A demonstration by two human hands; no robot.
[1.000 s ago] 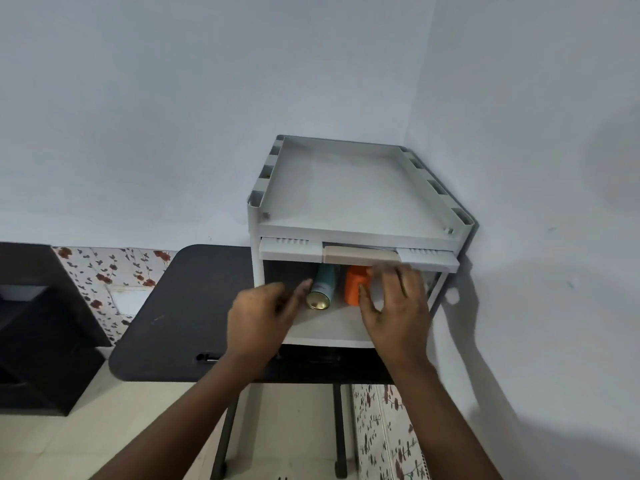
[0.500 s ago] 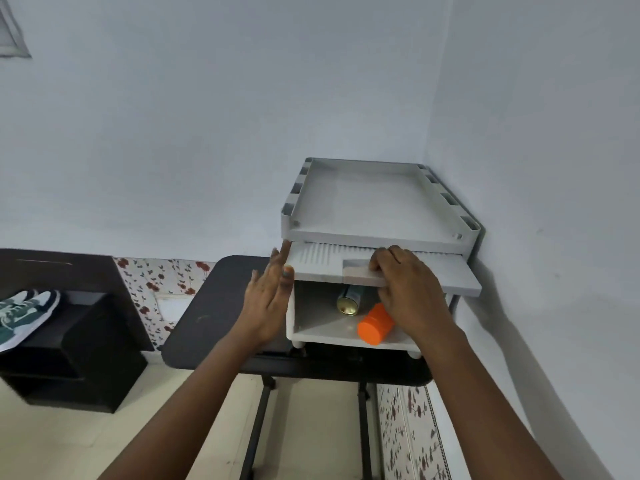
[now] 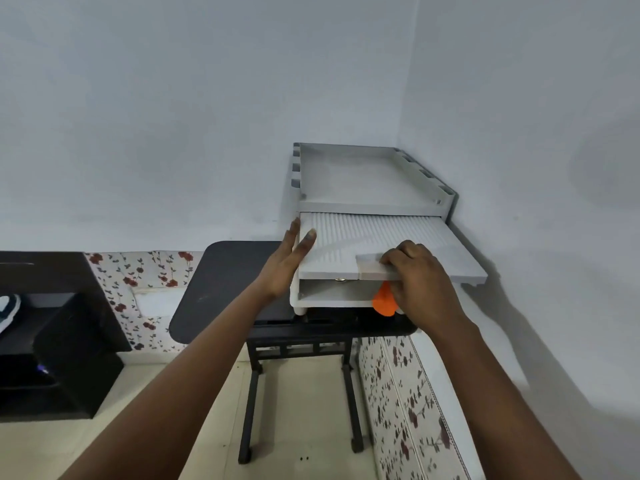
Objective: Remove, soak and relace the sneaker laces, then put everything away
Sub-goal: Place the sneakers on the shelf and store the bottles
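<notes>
On dark table (image 3: 221, 282), against wall corner: grey storage cabinet (image 3: 367, 188). Right hand (image 3: 415, 275) grips door handle (image 3: 372, 266) of ribbed door (image 3: 377, 237); left hand (image 3: 289, 263), fingers straight, steadies cabinet side. Orange bottle (image 3: 382, 303) and can (image 3: 341, 279) inside, below door. Step judged: putting away. Next: lower door fully, clear of bottle.

Grey plastic storage cabinet (image 3: 367, 174) on black table (image 3: 225, 289), right hand (image 3: 419, 278) gripping ribbed roll-down shutter (image 3: 377, 240), left hand (image 3: 287, 268) flat against cabinet side, orange cylindrical bottle (image 3: 382, 301) inside
</notes>
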